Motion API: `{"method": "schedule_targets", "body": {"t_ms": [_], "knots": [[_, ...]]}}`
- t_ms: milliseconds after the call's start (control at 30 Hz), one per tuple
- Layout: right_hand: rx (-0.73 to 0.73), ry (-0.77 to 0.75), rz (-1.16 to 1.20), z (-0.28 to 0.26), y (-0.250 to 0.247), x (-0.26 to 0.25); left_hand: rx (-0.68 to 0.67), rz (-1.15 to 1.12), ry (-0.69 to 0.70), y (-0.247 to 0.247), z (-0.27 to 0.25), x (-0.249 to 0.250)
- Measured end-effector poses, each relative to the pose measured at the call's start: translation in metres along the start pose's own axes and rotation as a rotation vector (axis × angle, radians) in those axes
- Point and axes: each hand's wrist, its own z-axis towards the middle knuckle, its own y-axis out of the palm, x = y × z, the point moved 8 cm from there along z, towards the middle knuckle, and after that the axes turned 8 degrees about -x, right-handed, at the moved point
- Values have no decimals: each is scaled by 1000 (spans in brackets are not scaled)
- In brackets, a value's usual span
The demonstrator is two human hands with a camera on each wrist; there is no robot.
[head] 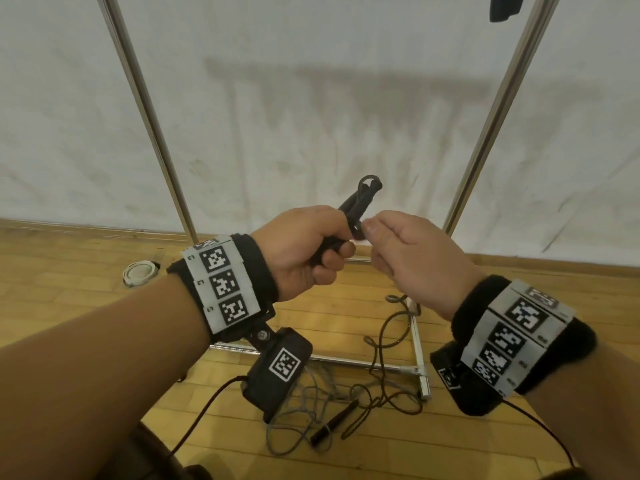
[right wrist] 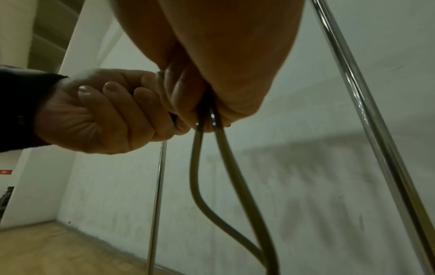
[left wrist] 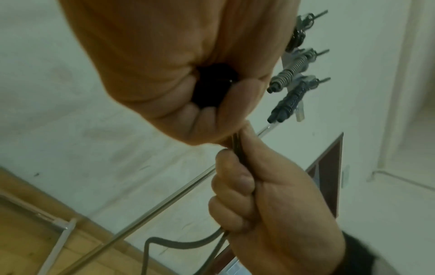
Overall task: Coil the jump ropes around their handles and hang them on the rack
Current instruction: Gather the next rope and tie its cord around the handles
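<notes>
Left hand (head: pixel 304 247) fisted round pair of slim black jump-rope handles (head: pixel 360 197), held side by side, tips angled up and away, cord looped at the top end. Right hand (head: pixel 408 258) just beside it, thumb and curled fingers pinching dark rubbery cord (right wrist: pixel 200 167) right at the handles; two strands drop from that pinch in a smooth bend. Cord round in section, matte.

Chrome tube rack (head: pixel 149 112): two shiny uprights leaning outward, thin base rails on the floor. Left wrist view shows three coiled rope bundles (left wrist: pixel 289 74) already hung on hooks up the rack, one wrapped in pale cord, another in dark.

Loose on the wooden parquet floor (head: pixel 69 271) below: dark cord in open tangled loops (head: pixel 388 341) crossing the base rail, thin grey cord (head: pixel 304 410) in a messy heap, one more black stick handle (head: pixel 334 422) lying flat among them. Small round white lid-like object (head: pixel 140 271) near left upright; can't tell what it is. White wrinkled sheet (head: pixel 311 98) behind the rack.
</notes>
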Motion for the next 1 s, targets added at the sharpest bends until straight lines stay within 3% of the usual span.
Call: {"method": "schedule_targets", "body": {"t_ms": [167, 300, 467, 633, 833, 1000], "knots": [[-103, -75, 1, -8, -4, -7, -181, -48, 5, 12, -5, 6], [-147, -79, 70, -11, -4, -6, -88, -42, 70, 10, -5, 8], [-141, -71, -61, -11, -7, -2, -9, -68, 139, 11, -4, 10], [-178, -78, -260, -12, -1, -2, 52, -50, 123, 6, -2, 8], [-234, -69, -263, -13, 9, -2, 188, 18, 74, -2, 3, 3], [-210, -63, -267, -12, 7, -3, 205, -49, 36, -1, 6, -5]]}}
